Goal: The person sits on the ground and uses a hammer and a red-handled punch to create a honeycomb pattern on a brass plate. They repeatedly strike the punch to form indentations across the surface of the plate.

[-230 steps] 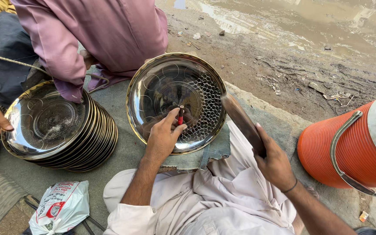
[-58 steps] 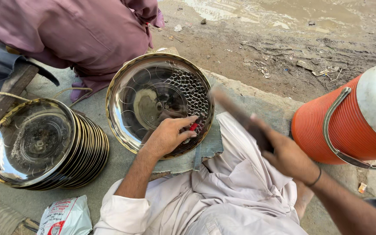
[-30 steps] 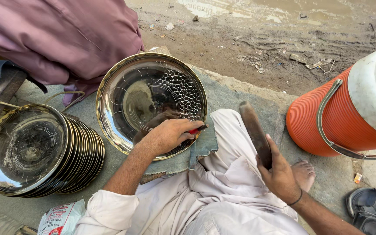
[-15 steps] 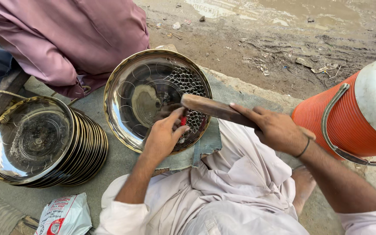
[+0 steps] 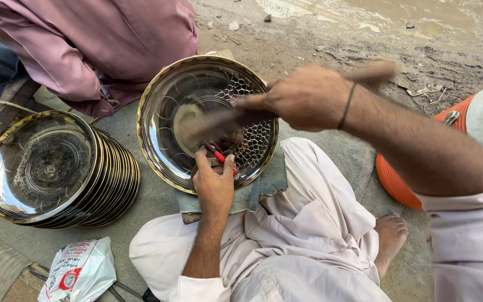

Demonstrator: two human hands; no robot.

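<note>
1. Orange drum-shaped cooler (image 5: 398, 184) with white lid and metal bail, far right, partly behind the right forearm; no label readable.
2. Stack of shiny metal plates (image 5: 57, 168), gold-toned rims, left on the grey ground, well apart from the plate being worked; likely heavy as a stack, rims probably sharp-ish.
3. Single round metal plate (image 5: 166, 145), centre, resting tilted on a grey pad (image 5: 269, 182) just in front of the crossed legs. Punched dimple pattern over its right part, engraved circles on the rest. Probably thin sheet: stiff, light, slippery when polished, dents easily. Best held at the rim, or pressed flat from the near edge.
4. Another person's mauve sleeve (image 5: 57, 67), top left, just beside the stack; no hands seen.
5. White plastic bag (image 5: 79, 271) with red and green print, crumpled, bottom left on the ground.
6. Right hand (image 5: 308, 98) closed tight around a wooden-handled striking tool (image 5: 213, 117), blurred mid-swing above the plate; head shape unclear.
7. Left hand (image 5: 213, 184) at the plate's near rim, fingers pinched together on a small red-handled punch (image 5: 220, 157), tip on the plate surface by the dimples.
8. Dark thread band (image 5: 346, 103) round the right wrist.
</note>
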